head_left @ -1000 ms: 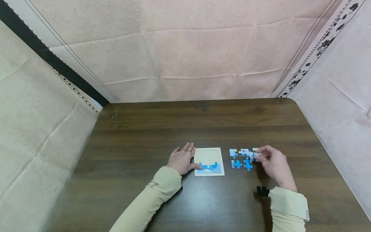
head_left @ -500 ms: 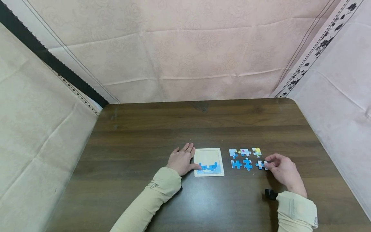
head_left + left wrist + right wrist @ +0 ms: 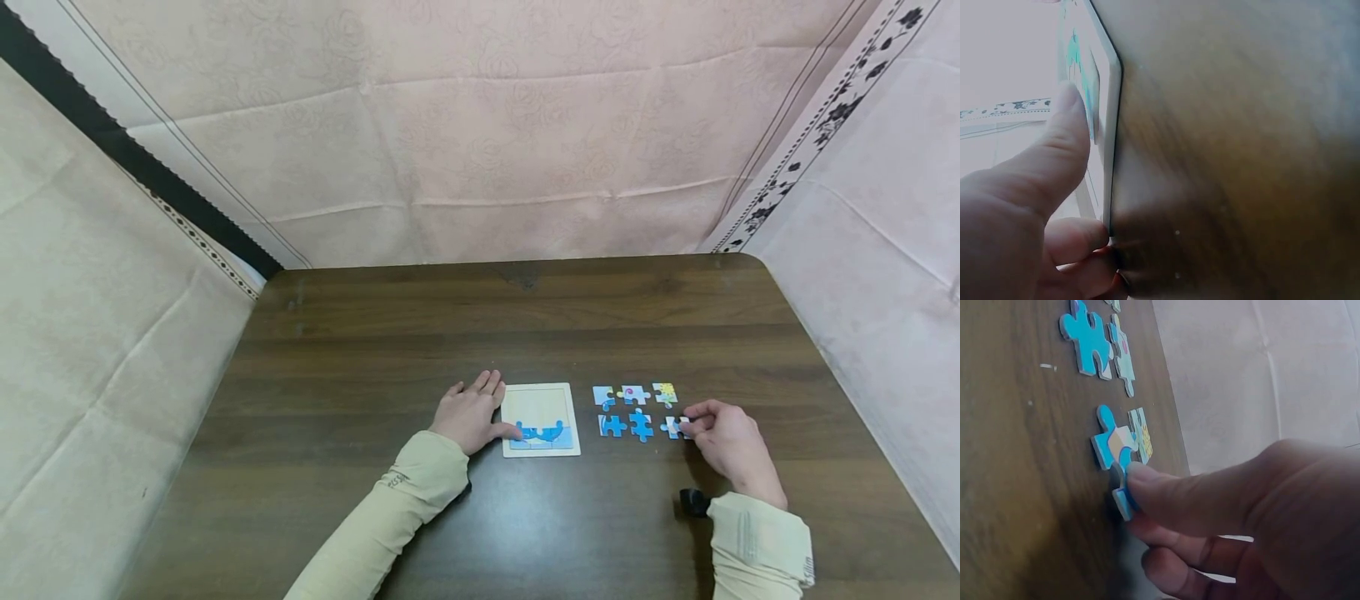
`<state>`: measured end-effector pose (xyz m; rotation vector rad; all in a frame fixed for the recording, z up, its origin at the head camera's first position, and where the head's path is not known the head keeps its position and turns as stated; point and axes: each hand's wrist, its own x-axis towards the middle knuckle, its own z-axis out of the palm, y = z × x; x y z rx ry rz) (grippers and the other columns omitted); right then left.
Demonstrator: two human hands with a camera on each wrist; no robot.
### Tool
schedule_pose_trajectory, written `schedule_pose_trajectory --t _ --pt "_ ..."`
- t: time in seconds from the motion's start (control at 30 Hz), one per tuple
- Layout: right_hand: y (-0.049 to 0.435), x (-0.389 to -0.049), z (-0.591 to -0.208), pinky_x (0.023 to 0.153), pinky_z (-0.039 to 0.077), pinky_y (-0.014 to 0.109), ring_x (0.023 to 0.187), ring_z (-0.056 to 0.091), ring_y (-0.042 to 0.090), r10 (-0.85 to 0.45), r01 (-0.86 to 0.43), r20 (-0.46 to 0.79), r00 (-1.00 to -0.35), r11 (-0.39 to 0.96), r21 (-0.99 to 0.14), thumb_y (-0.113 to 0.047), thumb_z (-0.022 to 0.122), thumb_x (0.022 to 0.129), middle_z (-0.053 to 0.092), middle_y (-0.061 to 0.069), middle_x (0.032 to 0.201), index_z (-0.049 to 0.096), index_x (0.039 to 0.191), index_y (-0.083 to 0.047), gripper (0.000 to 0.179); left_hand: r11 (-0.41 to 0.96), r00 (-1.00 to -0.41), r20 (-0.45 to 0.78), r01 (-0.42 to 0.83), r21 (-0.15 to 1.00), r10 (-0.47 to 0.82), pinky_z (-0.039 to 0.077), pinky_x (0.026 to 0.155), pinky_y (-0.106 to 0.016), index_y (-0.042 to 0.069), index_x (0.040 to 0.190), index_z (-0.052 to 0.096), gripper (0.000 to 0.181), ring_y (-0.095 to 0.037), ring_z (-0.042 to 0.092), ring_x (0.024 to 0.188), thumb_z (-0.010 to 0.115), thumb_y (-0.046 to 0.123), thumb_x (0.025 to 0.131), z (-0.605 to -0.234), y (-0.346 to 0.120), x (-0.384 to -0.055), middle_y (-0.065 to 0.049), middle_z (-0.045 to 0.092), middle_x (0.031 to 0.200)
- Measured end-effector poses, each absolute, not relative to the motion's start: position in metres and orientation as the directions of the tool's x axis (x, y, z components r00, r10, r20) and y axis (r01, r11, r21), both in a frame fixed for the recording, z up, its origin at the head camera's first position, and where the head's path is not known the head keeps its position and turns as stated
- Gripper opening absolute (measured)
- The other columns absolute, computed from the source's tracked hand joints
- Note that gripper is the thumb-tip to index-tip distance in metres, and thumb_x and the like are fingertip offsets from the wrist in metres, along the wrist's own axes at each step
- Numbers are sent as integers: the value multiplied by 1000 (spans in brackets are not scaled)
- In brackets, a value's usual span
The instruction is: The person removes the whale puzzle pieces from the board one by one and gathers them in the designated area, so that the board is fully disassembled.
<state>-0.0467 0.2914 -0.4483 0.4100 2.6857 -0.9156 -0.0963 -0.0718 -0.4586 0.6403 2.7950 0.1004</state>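
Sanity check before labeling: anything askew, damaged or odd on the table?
Nothing stands out. Six loose blue jigsaw pieces lie flat in two rows; the right hand pinches the last one. The left hand steadies the white puzzle tray.

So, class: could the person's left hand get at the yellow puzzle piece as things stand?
Probably yes. The left hand rests beside the puzzle tray; the yellow piece lies uncovered past it, though the hand must cross over the tray.

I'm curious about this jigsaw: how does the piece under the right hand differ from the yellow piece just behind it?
The held piece is mostly blue and white; the yellow piece is yellow-topped. The right hand pinches the held piece; nothing touches the yellow piece. The held piece lies in the nearer row, the yellow piece in the farther. Both lie flat on the table.
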Motion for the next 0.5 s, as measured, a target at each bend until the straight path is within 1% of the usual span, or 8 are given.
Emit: schedule_pose_trajectory --t 0.13,0.5 --pt "290 -47 -447 70 43 39 81 55 27 191 371 -361 -913 758 -537 1 56 87 62 13 92 61 113 4 26 900 -864 -251 420 118 436 30 111 -47 12 151 37 94 -18 25 145 56 73 81 -458 -72 -96 -5 28 157" --pt "288 -48 -448 70 42 43 79 56 27 211 375 -353 -912 778 -504 -4 59 88 63 11 90 63 109 2 22 900 -856 -277 416 130 436 27 112 -48 12 151 34 101 -19 23 146 60 74 76 -455 -72 -96 -5 27 158"
